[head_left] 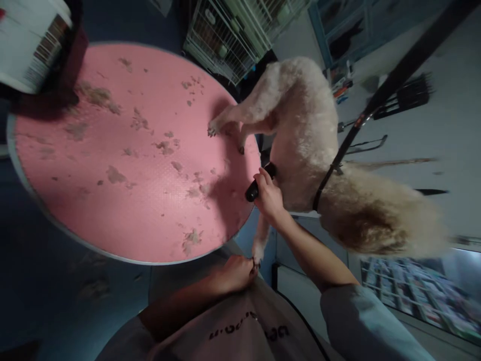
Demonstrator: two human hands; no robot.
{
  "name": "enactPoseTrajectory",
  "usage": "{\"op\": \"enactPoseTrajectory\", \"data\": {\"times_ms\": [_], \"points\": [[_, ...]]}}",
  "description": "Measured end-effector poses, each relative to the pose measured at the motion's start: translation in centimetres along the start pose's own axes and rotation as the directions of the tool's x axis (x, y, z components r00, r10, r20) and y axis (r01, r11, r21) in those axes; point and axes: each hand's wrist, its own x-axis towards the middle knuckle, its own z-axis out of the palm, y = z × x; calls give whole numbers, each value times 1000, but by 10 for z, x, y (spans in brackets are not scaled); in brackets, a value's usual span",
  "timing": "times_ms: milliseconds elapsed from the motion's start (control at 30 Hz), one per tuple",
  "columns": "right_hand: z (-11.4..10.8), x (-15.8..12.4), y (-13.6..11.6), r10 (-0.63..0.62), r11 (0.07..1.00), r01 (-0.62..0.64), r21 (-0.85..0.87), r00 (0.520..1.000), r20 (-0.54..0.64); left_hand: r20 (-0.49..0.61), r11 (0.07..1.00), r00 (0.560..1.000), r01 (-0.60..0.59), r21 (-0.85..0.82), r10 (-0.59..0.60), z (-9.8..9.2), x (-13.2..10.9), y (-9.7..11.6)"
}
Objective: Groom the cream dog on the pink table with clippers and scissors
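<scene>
A light cream dog (306, 130) with short-clipped body fur stands at the right edge of a round pink table (150, 200). Its fluffier, brownish head (379, 225) points to the right. My right hand (268, 193) is wrapped round black hair clippers (252, 191), whose front end lies against the dog's underside or chest. Lower down, my left hand (238, 271) grips one of the dog's front paws (257, 253), holding that leg off the table near my apron (225, 326). A black loop (317, 198) runs round the dog's neck.
Clumps of cut fur (165, 147) are scattered across the tabletop. A black strap (376, 100) slants from the upper right to the loop. A white container (33, 45) stands at upper left. Wire cages (229, 40) are behind; tools (406, 98) hang on the wall.
</scene>
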Motion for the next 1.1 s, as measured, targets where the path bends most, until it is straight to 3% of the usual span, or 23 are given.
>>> {"op": "enactPoseTrajectory", "data": {"times_ms": [133, 200, 333, 533, 667, 733, 800, 867, 933, 967, 1100], "points": [[10, -11, 10, 6, 989, 33, 145, 965, -262, -11, 1000, 1000, 14, 13, -14, 4, 4, -2], [15, -1, 15, 23, 981, 42, 191, 946, -323, -5, 999, 1000, 19, 26, -19, 6, 4, -3], [20, 31, 18, 29, 961, 49, 271, 961, -277, -2, 999, 1000, 29, 44, -29, 4, 2, -4], [17, 1, 12, 80, 934, 56, 353, 930, -358, -8, 998, 999, 38, 55, -38, -2, -2, 0], [21, 22, 14, 120, 889, 43, 457, 939, -323, -9, 996, 998, 69, 62, -68, 2, -1, -1], [19, 30, 15, 71, 863, 114, 493, 937, -341, -33, 993, 995, 100, 65, -98, 5, 1, -3], [11, 20, 17, 12, 819, 258, 512, 885, -465, -73, 987, 987, 150, 62, -146, 7, 4, -7], [-1, -6, 21, 48, 778, 381, 499, 756, -653, -118, 976, 972, 212, 51, -205, 8, 7, -13], [-17, -32, 26, 169, 783, 383, 491, 628, -759, -158, 962, 952, 270, 38, -261, 6, 9, -21], [-26, -41, 28, 186, 782, 372, 500, 626, -757, -179, 955, 942, 296, 34, -285, 5, 9, -26], [-54, -56, 34, 58, 683, 388, 618, 815, -576, -264, 924, 898, 378, 56, -352, -15, 2, -47]]}}
